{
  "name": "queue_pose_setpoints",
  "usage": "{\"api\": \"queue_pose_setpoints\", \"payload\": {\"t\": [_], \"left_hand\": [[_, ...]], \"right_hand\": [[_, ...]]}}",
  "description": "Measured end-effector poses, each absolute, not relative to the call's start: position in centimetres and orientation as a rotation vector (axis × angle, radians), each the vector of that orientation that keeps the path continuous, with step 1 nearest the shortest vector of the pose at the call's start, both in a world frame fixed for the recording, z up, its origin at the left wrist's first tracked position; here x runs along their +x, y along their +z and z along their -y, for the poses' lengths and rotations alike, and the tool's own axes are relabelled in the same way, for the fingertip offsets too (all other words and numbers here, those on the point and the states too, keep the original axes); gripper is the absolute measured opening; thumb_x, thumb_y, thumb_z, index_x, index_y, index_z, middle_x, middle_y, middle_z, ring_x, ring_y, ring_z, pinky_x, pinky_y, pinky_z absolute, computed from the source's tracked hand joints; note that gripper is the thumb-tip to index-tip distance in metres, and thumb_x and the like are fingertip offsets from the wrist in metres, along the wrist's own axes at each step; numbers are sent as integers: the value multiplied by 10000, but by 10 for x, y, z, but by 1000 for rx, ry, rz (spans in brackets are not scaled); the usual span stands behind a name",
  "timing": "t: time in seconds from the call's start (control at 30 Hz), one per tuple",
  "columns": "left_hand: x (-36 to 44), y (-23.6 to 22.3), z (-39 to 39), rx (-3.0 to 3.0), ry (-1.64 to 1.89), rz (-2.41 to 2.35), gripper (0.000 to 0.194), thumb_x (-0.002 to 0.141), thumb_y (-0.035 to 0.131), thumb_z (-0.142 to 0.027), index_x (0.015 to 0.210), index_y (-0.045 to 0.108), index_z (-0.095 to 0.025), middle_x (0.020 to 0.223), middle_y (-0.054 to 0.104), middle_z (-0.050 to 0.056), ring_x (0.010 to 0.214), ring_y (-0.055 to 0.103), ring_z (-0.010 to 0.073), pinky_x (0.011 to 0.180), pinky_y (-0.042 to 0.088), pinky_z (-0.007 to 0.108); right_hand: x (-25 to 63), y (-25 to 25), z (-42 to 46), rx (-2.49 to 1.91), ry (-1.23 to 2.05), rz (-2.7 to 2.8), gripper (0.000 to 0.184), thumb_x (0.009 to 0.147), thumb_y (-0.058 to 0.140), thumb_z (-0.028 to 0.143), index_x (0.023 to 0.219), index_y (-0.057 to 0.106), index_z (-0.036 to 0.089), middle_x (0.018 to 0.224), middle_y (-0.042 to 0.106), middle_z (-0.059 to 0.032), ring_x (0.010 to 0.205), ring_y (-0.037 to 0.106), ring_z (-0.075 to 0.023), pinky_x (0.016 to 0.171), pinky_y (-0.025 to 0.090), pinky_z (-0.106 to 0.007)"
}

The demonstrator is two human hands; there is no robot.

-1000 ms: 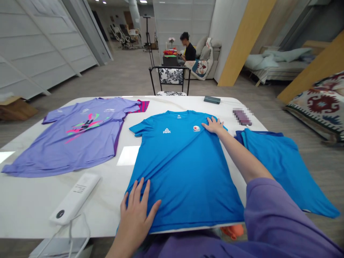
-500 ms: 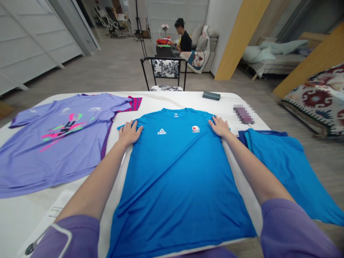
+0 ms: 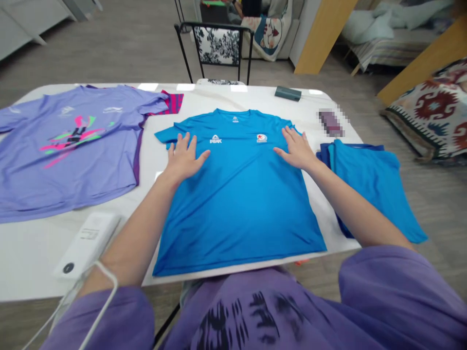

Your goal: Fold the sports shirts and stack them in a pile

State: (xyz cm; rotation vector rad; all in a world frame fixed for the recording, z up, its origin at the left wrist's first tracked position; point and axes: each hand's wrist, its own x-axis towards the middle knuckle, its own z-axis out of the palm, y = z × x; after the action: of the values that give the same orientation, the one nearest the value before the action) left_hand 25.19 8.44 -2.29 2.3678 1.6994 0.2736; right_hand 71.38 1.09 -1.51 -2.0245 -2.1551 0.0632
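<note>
A blue T-shirt (image 3: pixel 241 194) lies spread face up on the white table (image 3: pixel 219 97), its collar at the far side and its hem along the near edge. White lettering and a small round badge mark its chest. My left hand (image 3: pixel 185 158) is over the shirt's left side just below the sleeve, palm down with fingers spread. On the other side, my right hand (image 3: pixel 296 148) is over the shirt near the right sleeve, fingers also apart. Neither hand grips the fabric; whether the palms touch it I cannot tell.
A lavender T-shirt (image 3: pixel 73 160) lies flat on the left, over a magenta-striped garment (image 3: pixel 175 103). Folded blue garments (image 3: pixel 372 184) lie on the right. A white device (image 3: pixel 87 243) with a cable sits front left. A dark box (image 3: pixel 288 93) and a blurred phone-like item (image 3: pixel 331 123) lie back right. A chair (image 3: pixel 217 46) stands beyond.
Both hands have come off the shoulder area toward me and slightly inward, fingers more spread. The view has tilted down, showing the shirt's whole hem. The blue T-shirt stays spread out.
</note>
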Motion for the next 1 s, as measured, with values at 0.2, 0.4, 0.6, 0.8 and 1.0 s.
{"api": "queue_pose_setpoints", "payload": {"t": [0.2,0.4,0.6,0.8,1.0], "left_hand": [[217,-32,130,2487,228,-1461,883,1160,388,-712,1881,211,-234,1957,152,92,1826,96,378,1477,174,636],[160,-62,216,2463,304,-1557,857,1157,474,-642,1885,193,-290,1945,206,91,1812,175,389,1475,179,651],[141,-59,245,2521,374,-1480,880,1123,575,-641,1875,219,-354,1926,280,88,1792,245,409,1457,223,693],[170,-40,176,2487,543,-1364,745,1159,532,-576,1838,316,-360,1889,380,69,1776,308,372,1444,290,653],[262,-15,-59,2306,824,-1489,625,1192,379,-508,1691,554,-175,1698,588,174,1587,553,324,1366,414,516]], "right_hand": [[660,-22,215,-1859,165,2317,973,1155,438,700,1898,-42,295,1946,116,-78,1794,224,-387,1477,162,-690],[675,-58,311,-1847,217,2350,984,1150,507,684,1888,-64,371,1941,139,-66,1783,254,-397,1457,175,-750],[685,-39,313,-1774,240,2384,938,1123,579,697,1886,103,431,1927,226,-60,1761,313,-410,1441,162,-791],[677,7,180,-1689,287,2165,787,1153,472,689,1845,341,336,1869,393,-84,1727,407,-345,1449,344,-610],[696,-2,-59,-1904,234,1885,679,1164,337,528,1654,603,139,1677,621,-197,1595,572,-332,1381,427,-541]]}}
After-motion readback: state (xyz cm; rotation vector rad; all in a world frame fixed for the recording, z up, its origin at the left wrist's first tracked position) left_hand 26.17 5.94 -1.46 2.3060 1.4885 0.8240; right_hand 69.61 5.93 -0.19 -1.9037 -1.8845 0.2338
